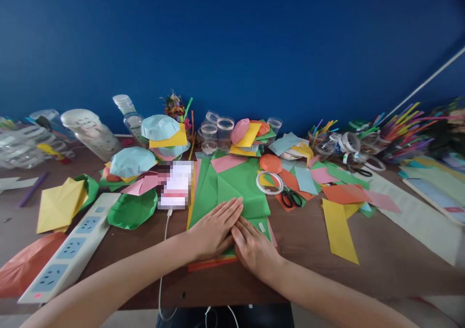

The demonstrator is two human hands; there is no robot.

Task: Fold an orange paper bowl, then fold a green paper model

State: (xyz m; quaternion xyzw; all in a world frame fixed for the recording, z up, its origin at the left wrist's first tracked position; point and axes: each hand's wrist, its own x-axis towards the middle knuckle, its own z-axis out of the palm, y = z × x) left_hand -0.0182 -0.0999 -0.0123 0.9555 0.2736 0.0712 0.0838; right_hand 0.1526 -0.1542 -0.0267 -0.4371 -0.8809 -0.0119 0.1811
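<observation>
Left hand (212,228) and right hand (254,249) are open and flat, fingertips nearly meeting, pressing folded green paper (232,187) near the worktop (366,265) front edge; even pressure stops layers slipping

Light is bright and even, with soft shadows. Wide-angle distortion curves the table (327,274) away from the green paper (236,187); a pixelated patch (176,185) lies just left.
</observation>
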